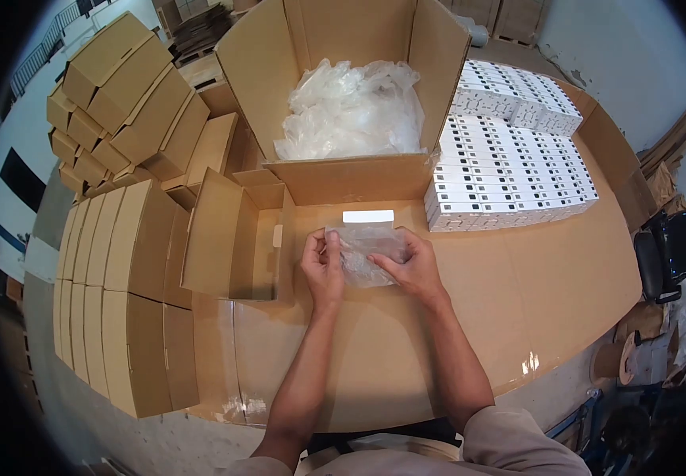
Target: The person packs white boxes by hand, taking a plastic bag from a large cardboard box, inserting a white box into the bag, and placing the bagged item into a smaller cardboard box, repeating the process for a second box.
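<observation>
A clear plastic bag point(368, 275) is stretched between my two hands over the cardboard-covered table. My left hand point(323, 264) pinches its left edge, thumb on top. At the bag's right side my right hand point(416, 268) grips it, with the thumb pressed on the front. Just beyond the bag lies a small white box point(367, 216). An open brown carton point(286, 274) stands close to the left of my left hand. Behind it all is a large open carton point(343, 170) heaped with crumpled clear plastic bags point(355, 107).
White boxes point(509, 170) in stacked rows stand at the back right. Closed brown cartons point(124, 238) are lined up along the left, with more cartons point(124, 95) piled behind. A black chair point(668, 254) is beyond the table's right edge.
</observation>
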A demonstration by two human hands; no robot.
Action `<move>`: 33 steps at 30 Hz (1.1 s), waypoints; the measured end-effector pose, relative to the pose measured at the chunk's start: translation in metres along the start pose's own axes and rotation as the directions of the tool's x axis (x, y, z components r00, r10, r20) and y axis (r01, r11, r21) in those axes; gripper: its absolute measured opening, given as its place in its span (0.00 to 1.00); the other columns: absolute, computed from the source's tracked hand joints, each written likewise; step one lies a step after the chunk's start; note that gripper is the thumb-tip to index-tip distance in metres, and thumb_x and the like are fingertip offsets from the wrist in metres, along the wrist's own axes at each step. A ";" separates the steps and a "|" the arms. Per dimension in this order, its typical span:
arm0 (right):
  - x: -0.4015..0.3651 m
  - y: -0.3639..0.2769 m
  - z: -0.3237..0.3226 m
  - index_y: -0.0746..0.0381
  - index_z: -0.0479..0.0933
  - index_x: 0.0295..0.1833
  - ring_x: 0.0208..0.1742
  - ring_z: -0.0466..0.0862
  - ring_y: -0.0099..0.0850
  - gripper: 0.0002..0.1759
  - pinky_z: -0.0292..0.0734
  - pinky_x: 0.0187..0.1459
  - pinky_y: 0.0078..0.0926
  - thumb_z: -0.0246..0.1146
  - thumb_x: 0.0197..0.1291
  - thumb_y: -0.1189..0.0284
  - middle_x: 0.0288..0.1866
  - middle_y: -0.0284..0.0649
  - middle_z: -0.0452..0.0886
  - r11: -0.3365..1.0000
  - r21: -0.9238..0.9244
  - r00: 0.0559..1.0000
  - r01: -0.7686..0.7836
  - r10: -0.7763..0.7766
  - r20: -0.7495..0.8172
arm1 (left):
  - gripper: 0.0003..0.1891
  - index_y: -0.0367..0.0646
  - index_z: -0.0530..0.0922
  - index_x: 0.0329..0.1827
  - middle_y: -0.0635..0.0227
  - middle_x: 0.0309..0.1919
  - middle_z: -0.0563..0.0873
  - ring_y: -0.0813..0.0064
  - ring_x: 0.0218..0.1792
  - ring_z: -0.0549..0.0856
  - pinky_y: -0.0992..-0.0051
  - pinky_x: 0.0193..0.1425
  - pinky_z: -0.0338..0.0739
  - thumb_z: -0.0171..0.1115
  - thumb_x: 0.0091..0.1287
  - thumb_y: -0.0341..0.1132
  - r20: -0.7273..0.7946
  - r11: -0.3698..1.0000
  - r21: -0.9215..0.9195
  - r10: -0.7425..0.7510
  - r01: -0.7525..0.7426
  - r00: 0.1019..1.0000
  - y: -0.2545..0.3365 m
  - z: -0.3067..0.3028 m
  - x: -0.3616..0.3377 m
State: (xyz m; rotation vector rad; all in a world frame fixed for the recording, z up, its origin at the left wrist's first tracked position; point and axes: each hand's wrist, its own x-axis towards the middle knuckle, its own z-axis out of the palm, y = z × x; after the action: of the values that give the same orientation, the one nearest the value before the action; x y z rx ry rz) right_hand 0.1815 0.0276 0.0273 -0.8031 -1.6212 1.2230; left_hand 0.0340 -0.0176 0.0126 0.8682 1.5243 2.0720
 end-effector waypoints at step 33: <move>0.002 -0.012 -0.025 0.64 0.81 0.46 0.43 0.79 0.16 0.08 0.75 0.47 0.21 0.72 0.65 0.78 0.42 0.28 0.83 0.983 0.052 0.962 -0.178 0.162 0.221 | 0.17 0.39 0.76 0.61 0.63 0.52 0.84 0.70 0.54 0.80 0.65 0.60 0.74 0.58 0.73 0.36 0.110 0.976 0.031 0.211 -0.215 0.971 0.009 -0.016 0.010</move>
State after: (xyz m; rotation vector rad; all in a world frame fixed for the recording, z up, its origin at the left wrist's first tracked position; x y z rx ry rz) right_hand 0.2041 0.0346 0.0416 -0.7992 -1.6972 1.5275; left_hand 0.0163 -0.0247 0.0200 1.1851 1.4798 2.1079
